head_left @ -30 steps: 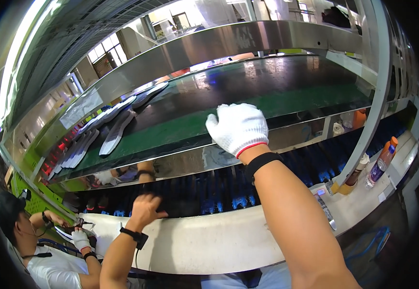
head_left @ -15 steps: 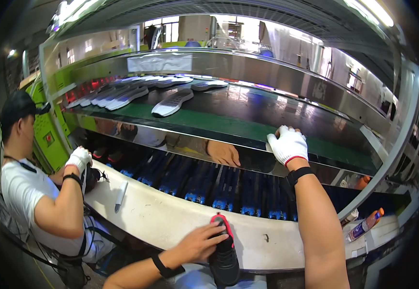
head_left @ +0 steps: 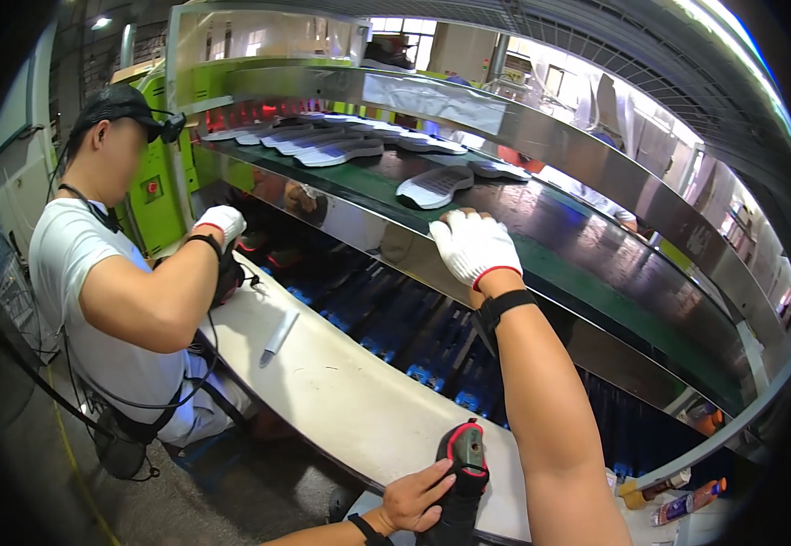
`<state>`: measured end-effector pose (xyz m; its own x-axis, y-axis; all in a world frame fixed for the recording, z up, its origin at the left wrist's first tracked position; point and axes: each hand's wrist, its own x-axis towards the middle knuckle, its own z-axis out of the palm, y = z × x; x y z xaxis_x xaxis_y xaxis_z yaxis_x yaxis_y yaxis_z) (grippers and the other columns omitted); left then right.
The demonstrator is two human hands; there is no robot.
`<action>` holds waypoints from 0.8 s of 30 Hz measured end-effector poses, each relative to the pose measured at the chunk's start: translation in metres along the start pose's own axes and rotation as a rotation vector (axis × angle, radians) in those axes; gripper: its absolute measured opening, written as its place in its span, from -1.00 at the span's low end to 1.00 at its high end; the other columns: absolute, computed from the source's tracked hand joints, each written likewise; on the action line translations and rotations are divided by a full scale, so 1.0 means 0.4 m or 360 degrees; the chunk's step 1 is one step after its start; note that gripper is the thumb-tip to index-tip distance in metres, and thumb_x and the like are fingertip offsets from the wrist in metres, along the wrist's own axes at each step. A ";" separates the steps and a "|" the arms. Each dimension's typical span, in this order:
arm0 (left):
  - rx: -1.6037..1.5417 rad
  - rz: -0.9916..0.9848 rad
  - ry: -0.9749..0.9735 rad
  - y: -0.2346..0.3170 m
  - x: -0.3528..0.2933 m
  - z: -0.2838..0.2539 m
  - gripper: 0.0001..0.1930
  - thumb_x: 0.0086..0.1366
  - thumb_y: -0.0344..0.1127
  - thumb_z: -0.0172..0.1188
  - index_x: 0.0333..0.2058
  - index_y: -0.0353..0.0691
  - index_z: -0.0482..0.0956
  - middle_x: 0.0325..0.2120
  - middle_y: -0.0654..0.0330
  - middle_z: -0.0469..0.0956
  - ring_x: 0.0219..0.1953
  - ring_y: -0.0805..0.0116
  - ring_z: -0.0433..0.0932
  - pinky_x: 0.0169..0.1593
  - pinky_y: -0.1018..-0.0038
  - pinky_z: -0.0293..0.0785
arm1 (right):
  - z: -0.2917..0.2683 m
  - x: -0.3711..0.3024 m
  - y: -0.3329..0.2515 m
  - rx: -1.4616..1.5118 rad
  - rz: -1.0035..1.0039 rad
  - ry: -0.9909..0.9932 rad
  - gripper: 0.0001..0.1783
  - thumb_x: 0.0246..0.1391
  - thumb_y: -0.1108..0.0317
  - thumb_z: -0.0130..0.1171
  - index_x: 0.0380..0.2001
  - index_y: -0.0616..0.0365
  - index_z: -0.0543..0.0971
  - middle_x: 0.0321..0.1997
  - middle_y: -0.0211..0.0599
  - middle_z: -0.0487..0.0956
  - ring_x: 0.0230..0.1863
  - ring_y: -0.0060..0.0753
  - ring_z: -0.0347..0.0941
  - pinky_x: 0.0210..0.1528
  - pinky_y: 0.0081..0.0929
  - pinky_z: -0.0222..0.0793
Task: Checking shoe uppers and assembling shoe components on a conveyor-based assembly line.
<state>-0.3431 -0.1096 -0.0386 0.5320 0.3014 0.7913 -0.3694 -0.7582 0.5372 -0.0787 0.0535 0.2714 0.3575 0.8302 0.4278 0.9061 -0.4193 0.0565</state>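
My bare left hand grips the side of a black shoe with a red-edged collar at the near edge of the white ledge. A hard, dark foot form with a small hole on top fills the shoe's opening. My right hand, in a white knit glove with bare fingertips, reaches over the front edge of the upper green conveyor belt. Its fingers are stretched out, holding nothing. Just beyond them lies a grey-and-white shoe sole, apparently apart from the fingertips. Several more soles lie farther left on the belt.
At left a co-worker with one gloved hand works over a dark shoe. A silver marker-like tool lies on the white ledge. Below the belt runs a lower dark conveyor with blue parts. Orange-capped bottle at right.
The view has swung left. My right hand has moved along the belt toward the nearest sole. My left hand still holds the shoe, now tilted so its opening shows.
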 end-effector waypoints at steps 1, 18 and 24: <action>0.0030 -0.0005 -0.0002 -0.004 0.000 -0.002 -0.46 0.37 -0.23 0.20 0.27 -0.36 0.67 0.32 -0.26 0.59 0.27 -0.16 0.70 0.26 0.18 0.69 | 0.014 0.023 -0.021 0.0044 -0.0078 0.0052 -0.36 0.53 -0.12 -0.18 0.23 0.08 0.67 0.35 0.00 0.64 0.36 0.07 0.56 0.46 0.07 0.37; 0.0074 0.0141 -0.0174 -0.013 -0.081 0.034 -0.32 0.45 -0.07 0.05 0.46 -0.28 0.48 0.51 -0.27 0.36 0.45 -0.31 0.48 0.44 -0.02 0.50 | 0.044 -0.033 0.015 0.0597 -0.0041 0.0457 -0.54 0.06 0.10 0.57 -0.11 0.12 0.63 -0.08 0.05 0.68 0.06 0.19 0.60 0.14 0.05 0.53; 0.0194 -0.0044 -0.0426 -0.066 -0.127 0.002 -0.31 0.52 -0.13 0.09 0.56 -0.22 0.35 0.52 -0.10 0.38 0.44 -0.10 0.50 0.46 0.12 0.47 | 0.006 -0.348 0.195 0.0634 -0.0482 0.1047 -0.69 -0.03 0.45 0.51 -0.16 0.11 0.71 -0.24 -0.12 0.64 -0.12 0.03 0.58 0.00 -0.07 0.51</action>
<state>-0.3598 -0.1053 -0.0932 0.7285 0.1720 0.6630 -0.2665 -0.8206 0.5056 -0.0572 -0.0940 0.2140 -0.0085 0.4495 0.8932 0.9985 0.0523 -0.0168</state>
